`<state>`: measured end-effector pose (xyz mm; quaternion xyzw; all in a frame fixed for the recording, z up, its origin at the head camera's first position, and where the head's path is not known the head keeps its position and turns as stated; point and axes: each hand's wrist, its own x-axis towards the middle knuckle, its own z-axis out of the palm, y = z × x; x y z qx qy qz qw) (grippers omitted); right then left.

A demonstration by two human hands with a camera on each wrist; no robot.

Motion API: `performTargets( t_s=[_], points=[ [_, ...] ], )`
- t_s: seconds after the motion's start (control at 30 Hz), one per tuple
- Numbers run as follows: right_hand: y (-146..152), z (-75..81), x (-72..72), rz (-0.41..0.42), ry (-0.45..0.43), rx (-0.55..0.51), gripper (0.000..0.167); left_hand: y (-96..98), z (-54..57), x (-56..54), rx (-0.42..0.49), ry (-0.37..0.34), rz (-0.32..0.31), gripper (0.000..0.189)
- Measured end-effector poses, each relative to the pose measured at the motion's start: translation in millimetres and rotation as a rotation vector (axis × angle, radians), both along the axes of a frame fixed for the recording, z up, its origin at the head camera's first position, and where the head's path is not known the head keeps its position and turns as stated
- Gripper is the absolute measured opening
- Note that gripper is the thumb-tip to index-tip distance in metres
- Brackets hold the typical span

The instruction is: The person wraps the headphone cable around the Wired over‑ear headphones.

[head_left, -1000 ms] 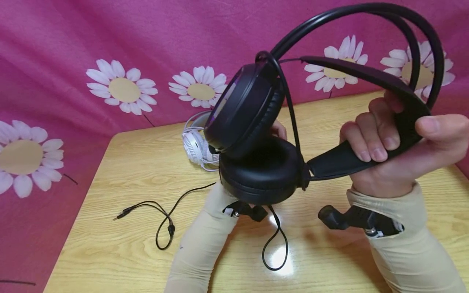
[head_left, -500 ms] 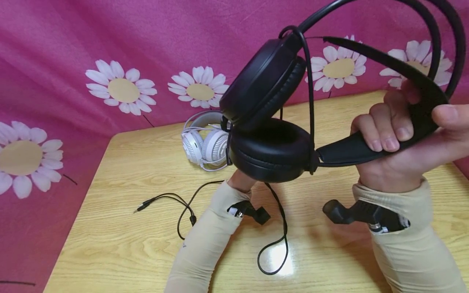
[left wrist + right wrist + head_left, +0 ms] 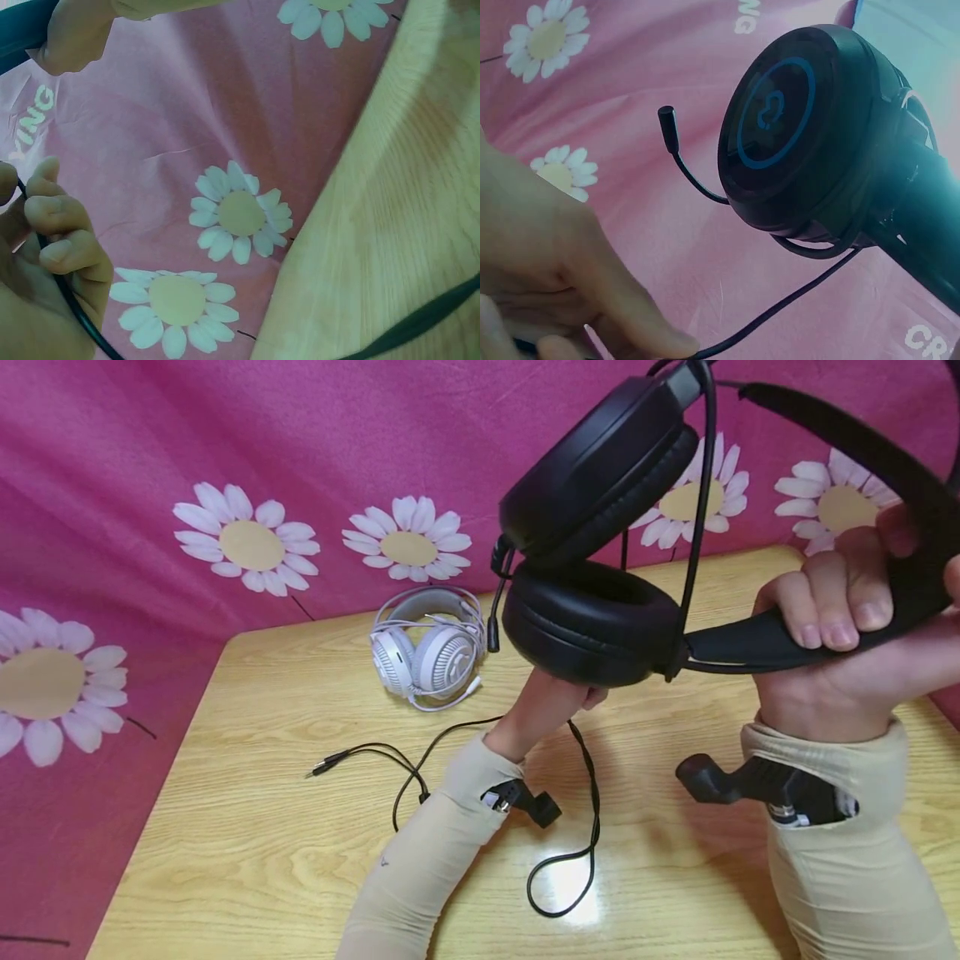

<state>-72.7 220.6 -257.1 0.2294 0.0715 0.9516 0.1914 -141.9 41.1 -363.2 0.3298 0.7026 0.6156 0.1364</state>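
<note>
My right hand [image 3: 847, 618] grips the padded headband [image 3: 757, 642] of a black headset, holding it above the table. Both ear cups [image 3: 588, 622] show, one above the other, and a thin microphone boom [image 3: 492, 633] hangs beside them. The headset runs out of the head view at the right edge. My left hand [image 3: 543, 714] is below the lower ear cup, which hides most of it. In the left wrist view, the black cable [image 3: 71, 300] runs through the curled fingers of that left hand [image 3: 52, 255]. The right wrist view shows the cable [image 3: 780, 304] leading up to the ear cup [image 3: 795, 135].
White headphones [image 3: 442, 652] with a microphone and their own cable lie near the back of the wooden table [image 3: 262, 877]. The black cable's plugs [image 3: 330, 764] rest left of my forearm, and a cable loop [image 3: 558, 885] lies in front. A pink flowered cloth [image 3: 337, 435] hangs behind.
The black headset has moved right and upward with my right hand. My left hand has shifted the same way, drawing the plugs rightward across the table. The white headphones are now fully uncovered.
</note>
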Motion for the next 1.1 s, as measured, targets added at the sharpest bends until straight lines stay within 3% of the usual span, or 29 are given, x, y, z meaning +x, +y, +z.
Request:
performTargets(
  t_s=[0.13, 0.2, 0.27, 0.37, 0.5, 0.67, 0.9, 1.1],
  points=[
    [1.8, 1.8, -2.2, -0.020, -0.019, -0.012, 0.076, 6.4, 1.2, 3.6, 0.219, -0.080, -0.133, 0.032],
    [2.8, 2.2, -4.0, -0.027, -0.039, -0.016, 0.076, 8.5, 2.4, 5.2, 0.241, -0.028, -0.179, 0.029],
    [3.7, 2.3, -5.7, -0.033, -0.059, -0.025, 0.074, 9.4, 4.1, 7.9, 0.191, 0.051, -0.175, 0.027],
    [5.3, 1.7, -7.7, -0.044, -0.081, -0.033, 0.072, 9.3, 7.9, 13.3, 0.038, 0.188, -0.116, 0.028],
    [6.8, -0.4, -9.0, -0.075, -0.095, -0.045, 0.072, 8.2, 14.7, 20.8, -0.132, 0.272, -0.051, 0.028],
    [6.1, -1.5, -12.4, -0.114, -0.119, -0.039, 0.070, 9.0, 24.8, 30.2, -0.282, 0.375, -0.035, 0.030],
    [2.0, -3.3, -17.6, -0.168, -0.107, -0.005, 0.056, 8.4, 31.7, 36.6, -0.323, 0.580, 0.009, 0.026],
    [3.8, -4.5, -21.2, -0.208, -0.114, -0.016, 0.056, 5.8, 34.0, 37.4, -0.297, 0.630, 0.062, 0.027]
  ],
)
